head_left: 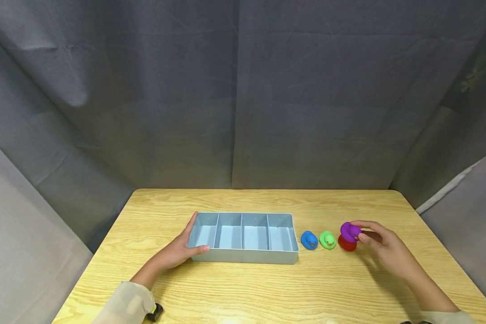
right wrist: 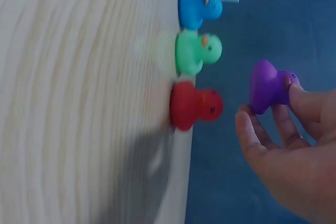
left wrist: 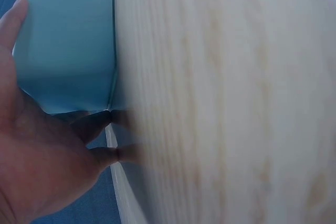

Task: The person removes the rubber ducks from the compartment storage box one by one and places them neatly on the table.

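Observation:
A purple rubber duck [head_left: 350, 231] is pinched between the thumb and fingers of my right hand [head_left: 389, 249]. It is held above a red rubber duck [head_left: 347, 244], apart from it in the right wrist view. A green rubber duck [right wrist: 197, 52] and a blue rubber duck [right wrist: 198, 10] stand in a row with the red one. My left hand [head_left: 176, 247] grips the left end of a grey-blue divided box [head_left: 247, 255], thumb at the front rim and fingers around the end. The box's several compartments hold nothing visible.
The wooden table [head_left: 235, 292] carries the box and the ducks, with the blue duck close to the box's right end. Grey curtains [head_left: 235, 99] hang behind the table and at both sides.

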The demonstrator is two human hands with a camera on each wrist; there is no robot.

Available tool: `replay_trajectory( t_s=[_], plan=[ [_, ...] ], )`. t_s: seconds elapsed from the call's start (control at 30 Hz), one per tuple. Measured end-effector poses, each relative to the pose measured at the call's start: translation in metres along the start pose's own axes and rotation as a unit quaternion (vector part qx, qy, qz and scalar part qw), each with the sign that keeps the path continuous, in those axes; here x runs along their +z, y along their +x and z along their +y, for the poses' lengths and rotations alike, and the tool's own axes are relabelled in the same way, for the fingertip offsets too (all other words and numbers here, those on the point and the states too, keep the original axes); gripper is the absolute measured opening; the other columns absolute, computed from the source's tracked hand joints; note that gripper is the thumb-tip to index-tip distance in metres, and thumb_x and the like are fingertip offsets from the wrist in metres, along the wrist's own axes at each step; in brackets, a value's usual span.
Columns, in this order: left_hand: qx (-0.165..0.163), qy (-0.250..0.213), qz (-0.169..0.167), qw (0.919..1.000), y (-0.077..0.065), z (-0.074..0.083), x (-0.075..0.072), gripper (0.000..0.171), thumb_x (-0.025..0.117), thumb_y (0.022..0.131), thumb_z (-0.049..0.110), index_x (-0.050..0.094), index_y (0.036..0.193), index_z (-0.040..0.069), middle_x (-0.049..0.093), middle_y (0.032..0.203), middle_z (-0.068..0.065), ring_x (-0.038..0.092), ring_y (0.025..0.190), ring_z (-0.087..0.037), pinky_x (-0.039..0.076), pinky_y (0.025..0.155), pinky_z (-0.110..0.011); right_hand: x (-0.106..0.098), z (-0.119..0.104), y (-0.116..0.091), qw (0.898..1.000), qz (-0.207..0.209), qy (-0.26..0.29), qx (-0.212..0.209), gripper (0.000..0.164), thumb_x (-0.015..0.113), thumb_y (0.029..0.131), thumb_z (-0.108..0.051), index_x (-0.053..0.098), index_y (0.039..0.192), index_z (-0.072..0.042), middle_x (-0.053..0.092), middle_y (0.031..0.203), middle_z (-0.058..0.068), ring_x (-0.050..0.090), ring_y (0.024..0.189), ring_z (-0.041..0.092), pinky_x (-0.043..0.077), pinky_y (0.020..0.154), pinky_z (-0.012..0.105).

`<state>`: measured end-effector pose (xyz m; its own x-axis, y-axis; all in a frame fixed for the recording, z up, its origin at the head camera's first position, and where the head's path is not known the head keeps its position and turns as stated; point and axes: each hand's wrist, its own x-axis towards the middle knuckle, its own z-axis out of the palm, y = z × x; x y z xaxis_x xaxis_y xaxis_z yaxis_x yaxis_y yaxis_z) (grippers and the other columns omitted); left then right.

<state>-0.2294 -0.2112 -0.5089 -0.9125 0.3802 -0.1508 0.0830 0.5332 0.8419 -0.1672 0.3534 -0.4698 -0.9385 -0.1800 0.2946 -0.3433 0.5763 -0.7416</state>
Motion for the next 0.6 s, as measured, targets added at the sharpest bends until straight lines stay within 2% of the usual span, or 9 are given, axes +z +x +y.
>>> replay_trajectory(
  t_s=[0.1, 0.17, 0.37, 0.6],
  plan=[
    [0.000, 0.000, -0.001, 1.0000, 0.000, 0.000, 0.000, 0.113, 0.077, 0.092, 0.046, -0.013, 0.161, 0.048, -0.007, 0.173, -0.005, 0.005, 0.157, -0.040, 0.014, 0.122, -0.068, -0.007, 0.011, -0.002, 1.000, 0.003, 0.010, -0.002, 0.033, 0.058, 0.105, -0.005, 0.059, 0.136, 0.005, 0.064, 0.123, -0.019, 0.068, 0.099, -0.003, 0.056, 0.079, 0.015],
    [0.000, 0.000, -0.001, 1.0000, 0.000, -0.001, 0.000, 0.113, 0.077, 0.092, 0.046, -0.013, 0.161, 0.048, -0.007, 0.173, -0.005, 0.005, 0.157, -0.040, 0.014, 0.122, -0.068, -0.011, 0.018, -0.004, 1.000, 0.004, 0.009, 0.000, 0.032, 0.058, 0.104, -0.004, 0.059, 0.135, 0.006, 0.063, 0.121, -0.023, 0.068, 0.098, -0.003, 0.055, 0.079, 0.013],
    [-0.003, -0.002, -0.001, 1.0000, 0.001, -0.001, 0.000, 0.114, 0.077, 0.091, 0.048, -0.012, 0.161, 0.048, -0.007, 0.173, -0.006, 0.005, 0.157, -0.040, 0.014, 0.122, -0.068, -0.020, 0.037, -0.006, 1.000, -0.002, 0.002, 0.004, 0.031, 0.059, 0.104, -0.003, 0.059, 0.133, 0.007, 0.066, 0.119, -0.022, 0.066, 0.100, -0.007, 0.053, 0.079, 0.010],
    [-0.005, -0.003, -0.002, 1.0000, 0.000, 0.000, 0.000, 0.114, 0.077, 0.091, 0.049, -0.012, 0.161, 0.048, -0.007, 0.173, -0.005, 0.004, 0.158, -0.040, 0.014, 0.122, -0.068, -0.024, 0.052, -0.007, 1.000, -0.012, 0.024, 0.014, 0.031, 0.060, 0.102, 0.002, 0.057, 0.132, 0.012, 0.067, 0.116, -0.021, 0.069, 0.096, -0.002, 0.057, 0.076, 0.016]
  ],
)
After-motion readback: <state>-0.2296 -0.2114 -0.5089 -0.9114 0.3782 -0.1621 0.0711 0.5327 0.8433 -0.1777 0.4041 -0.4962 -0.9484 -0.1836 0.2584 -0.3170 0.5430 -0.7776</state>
